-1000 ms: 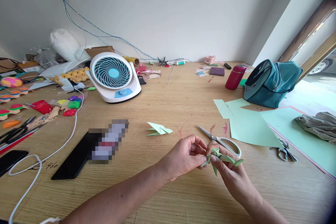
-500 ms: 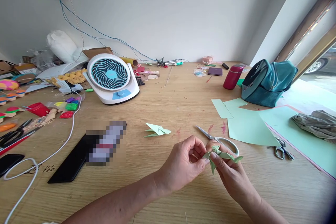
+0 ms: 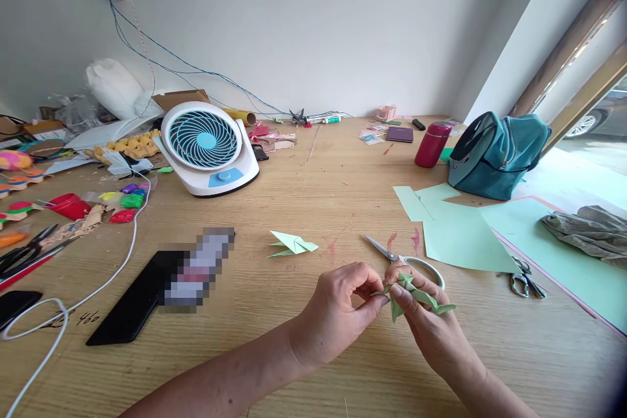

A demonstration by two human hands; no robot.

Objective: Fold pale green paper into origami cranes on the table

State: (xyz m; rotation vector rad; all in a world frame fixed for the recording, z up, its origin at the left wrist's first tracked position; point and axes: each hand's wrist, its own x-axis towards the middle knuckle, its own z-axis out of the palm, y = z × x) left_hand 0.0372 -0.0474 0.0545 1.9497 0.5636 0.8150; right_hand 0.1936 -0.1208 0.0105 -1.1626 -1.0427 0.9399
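A folded light-green paper figure (image 3: 407, 283) with several narrow points is held between both hands above the wooden table. My right hand (image 3: 431, 320) grips its body, thumb on top and fingers beneath. With thumb and index finger, my left hand (image 3: 345, 304) pinches the tip of its left point. White-handled scissors (image 3: 421, 266) lie just behind my right hand, which partly covers them; their blades point up and left. A second folded green paper piece (image 3: 294, 243) rests on the table, farther away and to the left.
Green paper sheets (image 3: 460, 235) and small metal scissors (image 3: 524, 281) lie to the right. A teal bag (image 3: 499, 157) and red flask (image 3: 432, 145) stand behind. At left are a white fan (image 3: 210, 147), a black tablet-like slab (image 3: 132, 300) and a white cable (image 3: 63, 333).
My left thumb and index finger have slid slightly outward along the paper figure's left point, bending it flatter. The right hand keeps its grip; the view has shifted very slightly.
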